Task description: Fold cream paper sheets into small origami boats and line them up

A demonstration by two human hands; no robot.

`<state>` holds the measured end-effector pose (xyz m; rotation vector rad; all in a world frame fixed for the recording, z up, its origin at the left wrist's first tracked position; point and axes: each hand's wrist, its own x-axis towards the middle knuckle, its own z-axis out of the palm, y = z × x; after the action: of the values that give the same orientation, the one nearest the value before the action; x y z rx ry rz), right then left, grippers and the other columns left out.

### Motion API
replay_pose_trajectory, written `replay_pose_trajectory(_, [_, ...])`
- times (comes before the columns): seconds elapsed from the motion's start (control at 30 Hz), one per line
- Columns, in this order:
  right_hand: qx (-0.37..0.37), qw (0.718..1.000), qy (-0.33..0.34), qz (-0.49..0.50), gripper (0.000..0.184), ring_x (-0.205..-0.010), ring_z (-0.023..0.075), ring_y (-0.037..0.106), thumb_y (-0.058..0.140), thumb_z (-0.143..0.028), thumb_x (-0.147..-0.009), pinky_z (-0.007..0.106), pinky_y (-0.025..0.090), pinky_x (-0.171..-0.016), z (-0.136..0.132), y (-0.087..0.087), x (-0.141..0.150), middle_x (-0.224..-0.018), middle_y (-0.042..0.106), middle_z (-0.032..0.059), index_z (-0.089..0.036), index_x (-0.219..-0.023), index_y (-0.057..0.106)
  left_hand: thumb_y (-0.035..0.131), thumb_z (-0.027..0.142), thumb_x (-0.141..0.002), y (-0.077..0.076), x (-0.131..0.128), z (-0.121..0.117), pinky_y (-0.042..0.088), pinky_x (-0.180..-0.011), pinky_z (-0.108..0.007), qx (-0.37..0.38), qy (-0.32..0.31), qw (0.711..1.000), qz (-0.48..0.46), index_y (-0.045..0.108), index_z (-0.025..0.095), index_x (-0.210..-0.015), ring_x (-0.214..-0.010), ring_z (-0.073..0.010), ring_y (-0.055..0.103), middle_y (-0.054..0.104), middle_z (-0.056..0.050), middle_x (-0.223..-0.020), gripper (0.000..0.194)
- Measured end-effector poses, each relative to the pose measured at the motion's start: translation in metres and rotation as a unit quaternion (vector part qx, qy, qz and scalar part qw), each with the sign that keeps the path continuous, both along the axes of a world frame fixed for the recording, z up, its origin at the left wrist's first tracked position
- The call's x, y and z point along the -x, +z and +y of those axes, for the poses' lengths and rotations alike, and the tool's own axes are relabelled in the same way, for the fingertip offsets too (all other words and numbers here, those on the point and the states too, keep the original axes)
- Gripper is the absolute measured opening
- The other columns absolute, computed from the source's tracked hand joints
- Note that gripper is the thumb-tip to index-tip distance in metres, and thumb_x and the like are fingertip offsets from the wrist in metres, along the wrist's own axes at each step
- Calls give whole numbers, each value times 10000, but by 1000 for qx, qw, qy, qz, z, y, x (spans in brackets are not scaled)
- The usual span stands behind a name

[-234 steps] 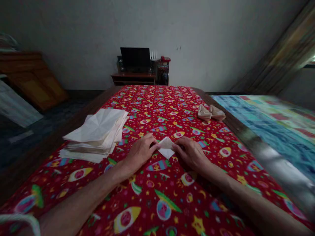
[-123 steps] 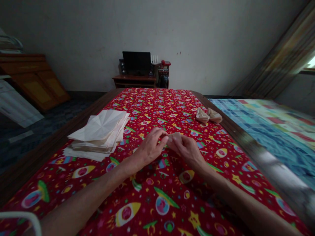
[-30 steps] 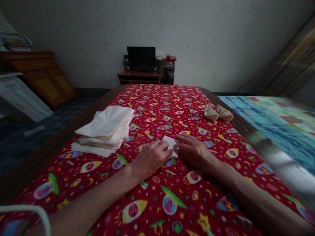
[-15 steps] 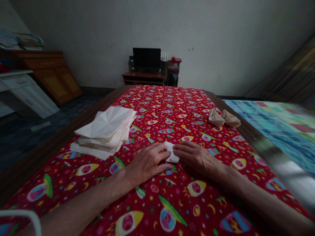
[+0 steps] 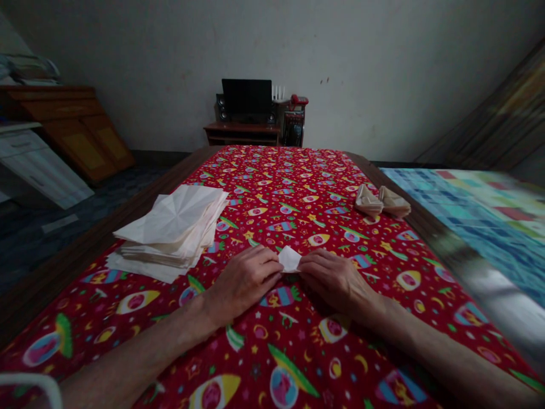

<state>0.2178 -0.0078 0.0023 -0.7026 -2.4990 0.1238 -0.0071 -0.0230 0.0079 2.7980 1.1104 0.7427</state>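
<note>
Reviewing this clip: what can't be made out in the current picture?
Paper, head view: its sides, under the left hand and right hand.
Stack, head view: sheet count; the sheets overlap.
Folded pieces, head view: inner folds, too small.
White loop, head view: its ends, cut off by the left and bottom edges.

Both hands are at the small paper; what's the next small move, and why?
I'd probably press along the near edge of the paper to sharpen the crease: it looks folded there, and the left hand and right hand already have their fingers at its two ends.
</note>
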Motion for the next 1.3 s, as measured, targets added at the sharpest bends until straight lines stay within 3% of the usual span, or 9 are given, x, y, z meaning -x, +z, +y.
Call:
replay_pose_trajectory(0.17, [88, 989, -90, 80, 141, -654, 134, 596, 513, -217, -888, 225, 450, -589, 1, -2, 4, -738, 664, 29, -182, -818, 631, 582, 142, -839, -6, -2, 4, 468, -720, -253, 79, 47, 989, -118, 655, 152, -790, -792, -145, 586, 624, -29, -825, 88])
replay_pose_trajectory(0.33, [178, 966, -168, 78, 130, -581, 109, 569, 555, -220, -854, 204, 387, -547, 8, 0, 10, -676, 654, -9, -191, -771, 650, 677, 160, -768, -8, -5, 8, 415, -628, -216, 141, 119, 968, -169, 639, 154, -676, -690, -110, 556, 568, 2, -752, 100])
replay_pose_trajectory(0.57, [136, 968, -210, 31, 172, -599, 126, 551, 521, -258, -875, 223, 342, -556, 10, 0, 13, -689, 639, 16, -180, -784, 644, 589, 185, -835, -4, -6, 7, 390, -662, -248, 134, 136, 973, -131, 570, 150, -670, -719, -124, 518, 519, -1, -771, 170])
replay_pose_trajectory(0.97, [89, 975, -199, -32, 200, -642, 141, 515, 509, -258, -891, 241, 331, -597, 12, 4, 16, -697, 603, 35, -157, -749, 607, 582, 197, -837, -7, -6, 4, 440, -737, -296, 114, 141, 980, -82, 486, 162, -665, -785, -152, 522, 486, -16, -842, 200])
replay_pose_trajectory(1.1, [77, 975, -204, -45, 208, -616, 134, 485, 514, -272, -892, 239, 310, -579, 12, 2, 17, -682, 578, 28, -161, -732, 587, 585, 173, -828, -5, -5, 3, 467, -815, -322, 75, 132, 986, -70, 543, 155, -869, -896, -181, 523, 506, -41, -943, 61])
replay_pose_trajectory(1.2, [58, 978, -198, -36, 207, -621, 133, 481, 508, -276, -896, 237, 308, -585, 13, -1, 17, -693, 573, 30, -162, -736, 574, 544, 185, -864, -3, -6, -1, 443, -922, -385, 22, 120, 992, -32, 526, 190, -1147, -1067, -223, 479, 498, -75, -1137, 284])
replay_pose_trajectory(1.3, [35, 977, -208, -36, 208, -627, 136, 477, 521, -284, -889, 240, 296, -582, 13, -3, 17, -697, 566, 34, -161, -726, 559, 457, 185, -917, -2, -8, -5, 421, -965, -417, -12, 79, 996, 26, 527, 243, -1211, -1158, -238, 429, 484, -63, -1251, 307])
